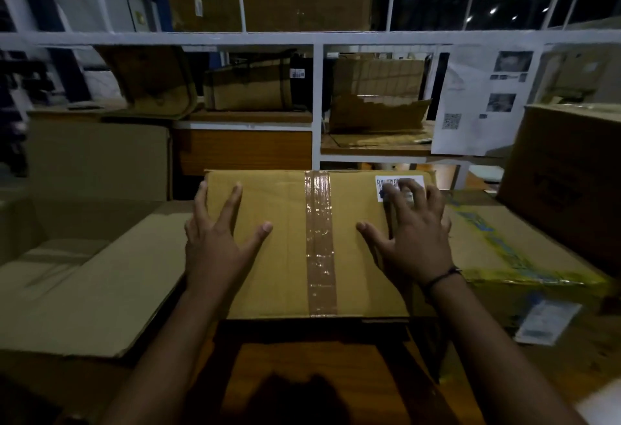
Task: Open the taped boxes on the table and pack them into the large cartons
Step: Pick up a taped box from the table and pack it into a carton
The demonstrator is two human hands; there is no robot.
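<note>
Both bare forearms are extended forward, roughly parallel. The left hand (215,239) is held palm down with fingers (235,197) spread and thumb angled inward. The right hand (415,233) is likewise flattened palm down, fingers splayed forward, thumb pointed toward the left; a dark band is worn at its wrist.

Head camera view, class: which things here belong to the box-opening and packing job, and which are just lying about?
Belonging to the job:
brown taped cardboard box
left hand
right hand
large open brown carton

Lying about:
white printed sheet with pictures
torn cardboard piece on the shelf
</note>
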